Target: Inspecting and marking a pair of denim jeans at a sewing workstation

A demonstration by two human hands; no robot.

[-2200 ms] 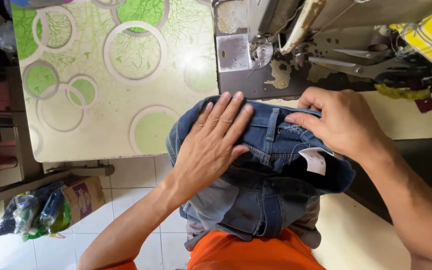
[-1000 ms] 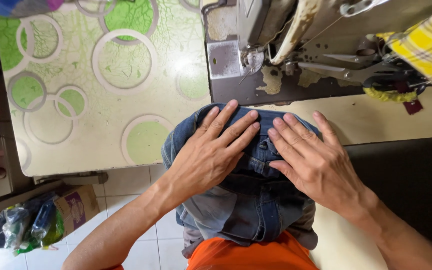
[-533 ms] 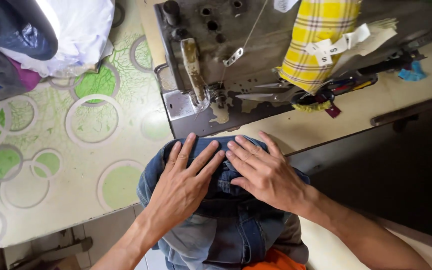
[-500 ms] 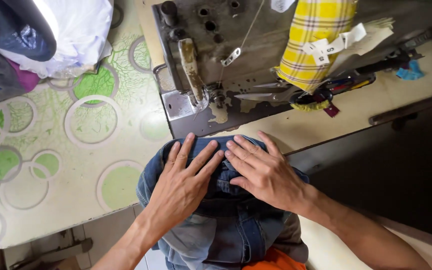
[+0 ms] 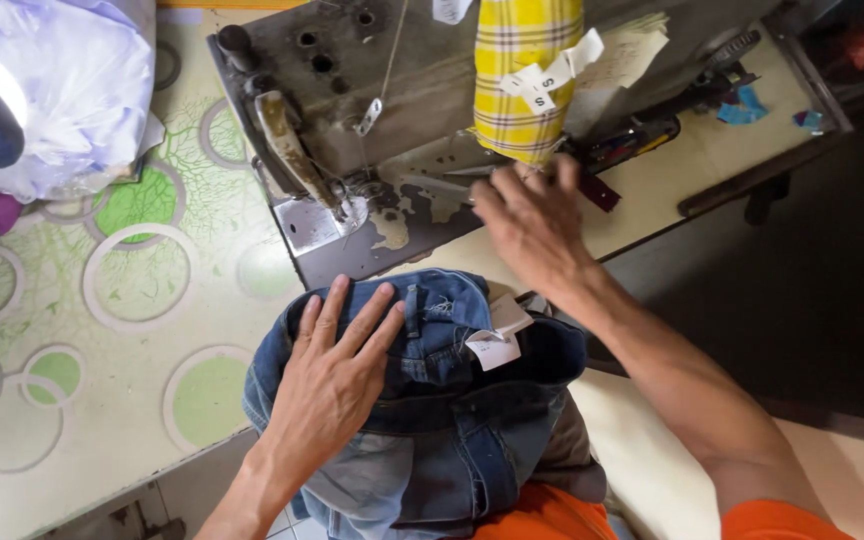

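While the left hand (image 5: 337, 385) lies flat, fingers spread wide, on the folded blue denim jeans (image 5: 432, 400) at the near edge of the circle-patterned table (image 5: 102, 300), the right hand (image 5: 532, 225) hovers open and empty, well apart, beside the yellow plaid cloth (image 5: 527, 75) on the grey sewing machine (image 5: 382, 130); denim likely soft, fairly heavy, not slippery; waistband by the white paper tag (image 5: 497, 340), just right of the left fingertips, looks the firmest hold
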